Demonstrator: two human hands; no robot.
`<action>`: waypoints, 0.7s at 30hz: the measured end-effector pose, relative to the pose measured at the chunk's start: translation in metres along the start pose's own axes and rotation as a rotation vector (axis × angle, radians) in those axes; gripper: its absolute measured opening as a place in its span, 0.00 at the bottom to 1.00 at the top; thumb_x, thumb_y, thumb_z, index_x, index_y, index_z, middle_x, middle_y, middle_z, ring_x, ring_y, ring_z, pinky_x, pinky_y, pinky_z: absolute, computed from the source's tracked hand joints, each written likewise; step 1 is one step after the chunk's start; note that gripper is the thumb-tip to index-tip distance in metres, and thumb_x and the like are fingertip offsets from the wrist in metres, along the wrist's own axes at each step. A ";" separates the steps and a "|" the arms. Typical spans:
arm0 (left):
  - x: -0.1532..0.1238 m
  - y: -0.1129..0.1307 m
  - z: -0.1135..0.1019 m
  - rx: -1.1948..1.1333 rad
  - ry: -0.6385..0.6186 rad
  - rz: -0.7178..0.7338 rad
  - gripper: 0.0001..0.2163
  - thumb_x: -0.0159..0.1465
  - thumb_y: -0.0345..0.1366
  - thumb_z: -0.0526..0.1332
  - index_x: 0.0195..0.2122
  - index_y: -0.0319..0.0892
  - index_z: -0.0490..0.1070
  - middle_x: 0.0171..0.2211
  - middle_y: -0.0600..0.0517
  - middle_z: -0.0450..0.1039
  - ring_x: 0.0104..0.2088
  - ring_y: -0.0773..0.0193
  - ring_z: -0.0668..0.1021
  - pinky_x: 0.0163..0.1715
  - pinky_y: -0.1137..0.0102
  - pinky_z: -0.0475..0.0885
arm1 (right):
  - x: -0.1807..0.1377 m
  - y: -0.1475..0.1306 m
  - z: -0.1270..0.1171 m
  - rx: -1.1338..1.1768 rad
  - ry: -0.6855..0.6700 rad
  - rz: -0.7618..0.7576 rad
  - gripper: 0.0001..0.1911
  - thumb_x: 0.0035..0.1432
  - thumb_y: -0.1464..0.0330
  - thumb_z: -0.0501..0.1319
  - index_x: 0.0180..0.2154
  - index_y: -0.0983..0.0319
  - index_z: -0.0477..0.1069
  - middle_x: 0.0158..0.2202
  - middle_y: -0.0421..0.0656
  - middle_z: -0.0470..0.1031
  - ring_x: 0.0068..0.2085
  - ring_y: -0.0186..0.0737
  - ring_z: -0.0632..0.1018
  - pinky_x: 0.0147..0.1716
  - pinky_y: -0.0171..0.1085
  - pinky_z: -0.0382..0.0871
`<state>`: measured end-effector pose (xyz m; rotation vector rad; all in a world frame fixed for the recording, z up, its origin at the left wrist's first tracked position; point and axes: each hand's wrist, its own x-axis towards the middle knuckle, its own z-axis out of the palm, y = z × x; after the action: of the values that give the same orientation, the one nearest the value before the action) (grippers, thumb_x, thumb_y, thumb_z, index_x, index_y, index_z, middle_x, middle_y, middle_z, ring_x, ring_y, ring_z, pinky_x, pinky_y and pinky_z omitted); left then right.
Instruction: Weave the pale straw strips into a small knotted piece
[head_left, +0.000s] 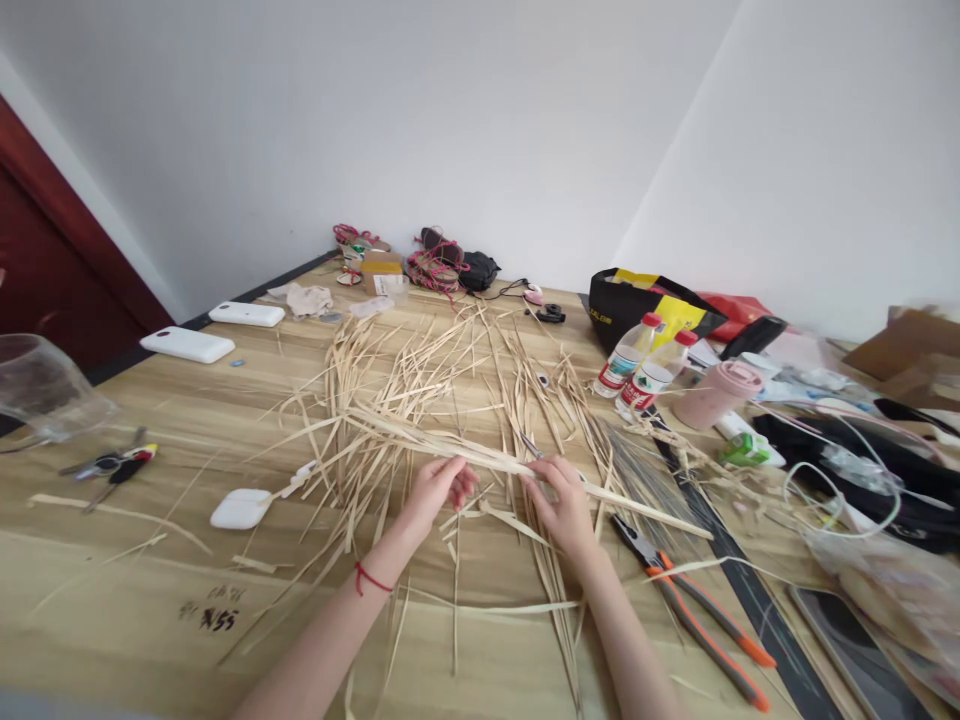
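Note:
My left hand [435,492] and my right hand [559,500] both grip one long bundle of dry straw strips [495,462] that lies slantwise across the wooden table [112,590]. The bundle runs from the upper left down to the right, past my right hand. My left wrist wears a red string. A loose heap of pale straw strips [420,380] spreads over the table behind my hands, and more strips lie under my forearms.
Orange-handled pliers [690,600] and a black ruler [739,580] lie right of my right hand. Two plastic bottles [637,365], a pink cup [712,395], bags and cables crowd the right side. A white earbud case [240,508], keys [112,465] and a glass jug [37,390] sit left.

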<state>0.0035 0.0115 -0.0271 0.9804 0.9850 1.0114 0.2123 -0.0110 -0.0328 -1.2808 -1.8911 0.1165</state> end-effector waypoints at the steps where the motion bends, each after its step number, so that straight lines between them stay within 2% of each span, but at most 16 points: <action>1: 0.000 0.000 0.000 0.004 -0.027 -0.033 0.19 0.55 0.49 0.57 0.22 0.35 0.71 0.17 0.51 0.68 0.15 0.71 0.67 0.13 0.77 0.61 | 0.000 0.000 0.000 -0.018 -0.007 -0.021 0.10 0.58 0.64 0.53 0.38 0.59 0.70 0.35 0.46 0.72 0.37 0.43 0.72 0.38 0.41 0.66; 4: -0.002 -0.001 0.001 0.022 -0.128 -0.115 0.22 0.55 0.52 0.55 0.21 0.35 0.71 0.16 0.50 0.68 0.14 0.71 0.67 0.13 0.77 0.61 | 0.000 -0.002 0.000 -0.065 -0.025 -0.068 0.11 0.58 0.66 0.53 0.41 0.58 0.70 0.36 0.46 0.71 0.38 0.43 0.72 0.38 0.42 0.66; 9: -0.008 0.004 0.008 0.045 -0.281 -0.176 0.21 0.54 0.52 0.57 0.28 0.34 0.74 0.22 0.47 0.73 0.17 0.69 0.71 0.17 0.75 0.66 | -0.002 -0.005 0.003 -0.095 -0.073 -0.123 0.13 0.59 0.68 0.52 0.44 0.57 0.69 0.36 0.46 0.70 0.38 0.43 0.71 0.38 0.43 0.64; 14: -0.009 0.003 0.010 0.094 -0.341 -0.136 0.18 0.54 0.47 0.60 0.35 0.37 0.74 0.32 0.45 0.75 0.22 0.67 0.74 0.22 0.73 0.68 | -0.002 -0.012 0.003 -0.102 -0.100 -0.135 0.14 0.58 0.69 0.52 0.46 0.57 0.68 0.38 0.46 0.69 0.40 0.44 0.69 0.40 0.44 0.63; 21: -0.011 -0.005 0.013 0.216 -0.375 -0.017 0.17 0.60 0.47 0.52 0.34 0.39 0.74 0.30 0.46 0.75 0.24 0.65 0.73 0.24 0.71 0.67 | 0.000 -0.016 0.003 -0.117 -0.036 -0.081 0.14 0.57 0.69 0.53 0.45 0.56 0.68 0.41 0.46 0.67 0.44 0.45 0.67 0.44 0.46 0.60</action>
<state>0.0144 -0.0024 -0.0267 1.2847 0.7954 0.6815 0.1984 -0.0177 -0.0269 -1.2850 -2.0028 -0.0138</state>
